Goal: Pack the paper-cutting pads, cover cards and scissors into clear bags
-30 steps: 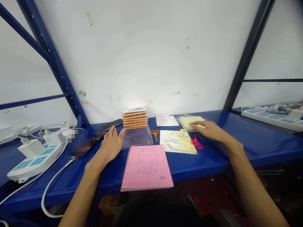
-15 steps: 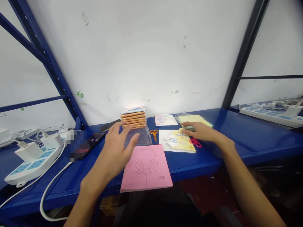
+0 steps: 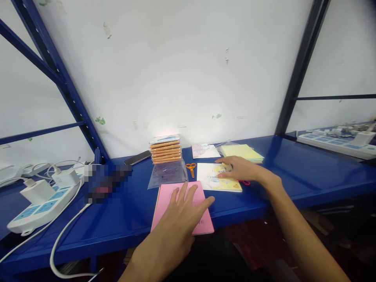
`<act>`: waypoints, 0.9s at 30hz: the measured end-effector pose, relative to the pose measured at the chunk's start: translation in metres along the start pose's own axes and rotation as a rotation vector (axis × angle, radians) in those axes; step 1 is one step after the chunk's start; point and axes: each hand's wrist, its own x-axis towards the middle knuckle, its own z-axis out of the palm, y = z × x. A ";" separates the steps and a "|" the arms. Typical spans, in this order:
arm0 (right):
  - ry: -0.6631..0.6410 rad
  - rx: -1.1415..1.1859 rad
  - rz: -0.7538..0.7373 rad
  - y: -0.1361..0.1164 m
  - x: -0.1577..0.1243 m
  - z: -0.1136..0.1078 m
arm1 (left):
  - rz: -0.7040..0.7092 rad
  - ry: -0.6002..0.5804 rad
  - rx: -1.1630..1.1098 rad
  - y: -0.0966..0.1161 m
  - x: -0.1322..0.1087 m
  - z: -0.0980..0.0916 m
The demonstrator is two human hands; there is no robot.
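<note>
Fingers spread, my left hand lies over the pink paper pad at the table's front edge and covers most of its printed drawing. My right hand reaches over the white and yellow booklet, fingers apart, thumb and forefinger near its printed cover. Whether it touches the booklet I cannot tell. Pink scissors show only in part beneath that hand. Between the pad and the back stack, orange scissors lie by a clear plastic sleeve.
Wrapped orange-edged packs are stacked near the wall. Yellow paper and a printed white card lie at the back. A dark phone, a power strip with chargers and white cables occupy the left side.
My left hand has moved right and down, from above the plastic sleeve onto the pink pad. My right hand has shifted slightly left over the booklet, covering more of the pink scissors.
</note>
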 end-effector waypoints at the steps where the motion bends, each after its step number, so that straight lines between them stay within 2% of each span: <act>1: 0.003 0.005 -0.004 0.001 0.001 0.001 | 0.010 0.038 0.020 -0.001 0.002 0.001; 4: 0.022 0.017 -0.015 0.005 0.003 0.001 | 0.026 0.108 0.094 0.000 0.007 -0.006; 9: 0.094 0.040 -0.045 0.008 0.003 -0.001 | -0.009 0.076 0.154 0.004 0.013 -0.030; 12: 0.171 0.053 -0.073 0.007 0.004 -0.002 | 0.006 0.112 0.155 0.004 0.013 -0.035; 18: 0.253 0.050 -0.119 0.004 0.005 -0.004 | -0.001 0.308 0.092 -0.004 0.017 -0.031; 22: 0.320 0.037 -0.104 -0.001 0.003 -0.008 | -0.064 0.461 -0.012 -0.007 0.016 -0.038; 24: 0.345 0.050 -0.083 -0.003 0.001 -0.010 | -0.090 0.571 -0.057 -0.008 0.013 -0.045; 27: 0.355 0.094 -0.039 -0.005 -0.001 -0.012 | -0.179 0.804 -0.088 -0.012 0.007 -0.055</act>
